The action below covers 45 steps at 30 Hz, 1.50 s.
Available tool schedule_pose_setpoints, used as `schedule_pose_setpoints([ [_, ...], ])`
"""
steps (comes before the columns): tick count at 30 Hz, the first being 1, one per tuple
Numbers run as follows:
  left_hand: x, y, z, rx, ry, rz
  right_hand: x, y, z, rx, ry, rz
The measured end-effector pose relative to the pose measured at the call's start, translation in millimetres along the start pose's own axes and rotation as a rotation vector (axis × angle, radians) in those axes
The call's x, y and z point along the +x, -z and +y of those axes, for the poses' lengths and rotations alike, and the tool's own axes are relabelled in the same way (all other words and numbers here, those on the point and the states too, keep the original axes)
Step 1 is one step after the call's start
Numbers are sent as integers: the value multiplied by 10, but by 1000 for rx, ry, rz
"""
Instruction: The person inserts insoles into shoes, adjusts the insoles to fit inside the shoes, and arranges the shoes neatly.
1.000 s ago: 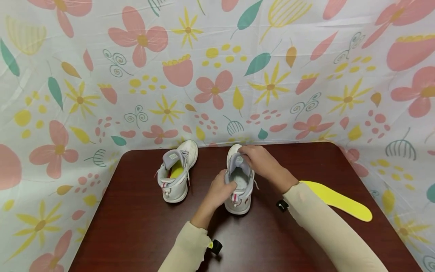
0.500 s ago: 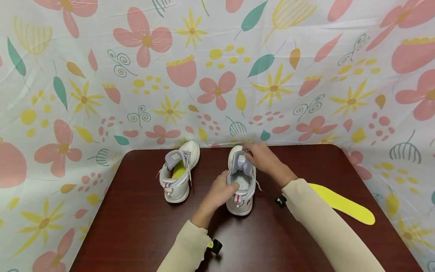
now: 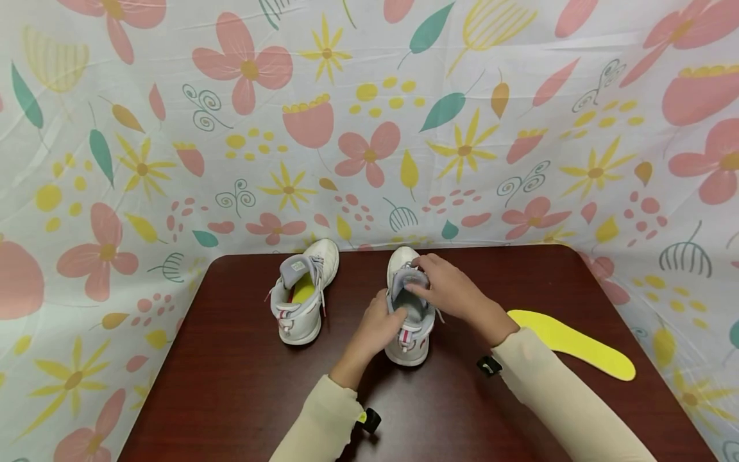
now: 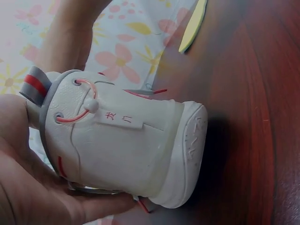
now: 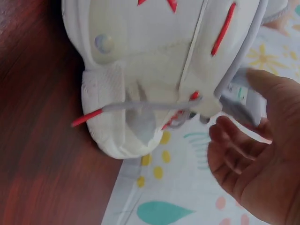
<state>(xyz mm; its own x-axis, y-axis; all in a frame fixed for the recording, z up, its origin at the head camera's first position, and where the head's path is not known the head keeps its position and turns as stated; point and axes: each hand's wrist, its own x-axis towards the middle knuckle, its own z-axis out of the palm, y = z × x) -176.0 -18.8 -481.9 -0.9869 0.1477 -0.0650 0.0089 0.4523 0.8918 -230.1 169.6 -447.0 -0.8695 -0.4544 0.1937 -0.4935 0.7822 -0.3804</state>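
Observation:
A white sneaker [image 3: 407, 351] with grey lining stands toe-away near the table's middle. My left hand [image 3: 378, 324] grips its left collar, thumb over the edge into the opening. In the left wrist view, that hand [image 4: 37, 187] wraps the side beside the sneaker's white heel [image 4: 126, 140]. At the front of the opening, my right hand [image 3: 450, 287] pinches the grey tongue [image 5: 241, 110], thumb on its inner face and fingers curled on the lace side. A grey lace [image 5: 150, 106] with a red tip hangs across the sneaker's side.
The matching sneaker [image 3: 299, 327] stands to the left, with a yellow insole [image 3: 302, 290] inside. Another yellow insole [image 3: 577, 344] lies flat on the dark wooden table [image 3: 242, 385], beyond my right forearm. A flowered cloth [image 3: 369, 90] hangs behind the table's back edge.
My right thumb has moved onto the inner face of the tongue, and the tongue now bends lower. My left hand keeps its grip on the collar.

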Motion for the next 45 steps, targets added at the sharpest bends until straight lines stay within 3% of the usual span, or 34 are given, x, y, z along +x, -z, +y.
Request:
schedule_pose_setpoints([
  [3, 26, -35, -18, -15, 7, 16, 31, -33, -43, -56, 69, -22],
  [6, 63, -82, -29, -24, 18, 21, 77, -64, -63, -86, 144, 14],
  [11, 85, -127, -11, 11, 0, 28, 147, -70, -66, -16, 174, 60],
  [16, 69, -120, 20, 73, -30, 50, 224, -14, -60, 94, 105, 44],
  [23, 48, -87, 63, 114, 42, -50, 331, 13, 77, 214, -43, 30],
  [28, 73, -60, 50, 109, 54, -78, 316, -21, 88, 192, -104, 8],
  [36, 151, 8, 23, 22, 35, -100, 100, -104, -20, 152, -163, -15],
  [42, 268, 65, 42, 89, 72, -114, -54, -125, -55, 147, -324, -147],
  [45, 337, 80, 49, 149, 60, -102, -79, -127, -52, 166, -384, -217],
])
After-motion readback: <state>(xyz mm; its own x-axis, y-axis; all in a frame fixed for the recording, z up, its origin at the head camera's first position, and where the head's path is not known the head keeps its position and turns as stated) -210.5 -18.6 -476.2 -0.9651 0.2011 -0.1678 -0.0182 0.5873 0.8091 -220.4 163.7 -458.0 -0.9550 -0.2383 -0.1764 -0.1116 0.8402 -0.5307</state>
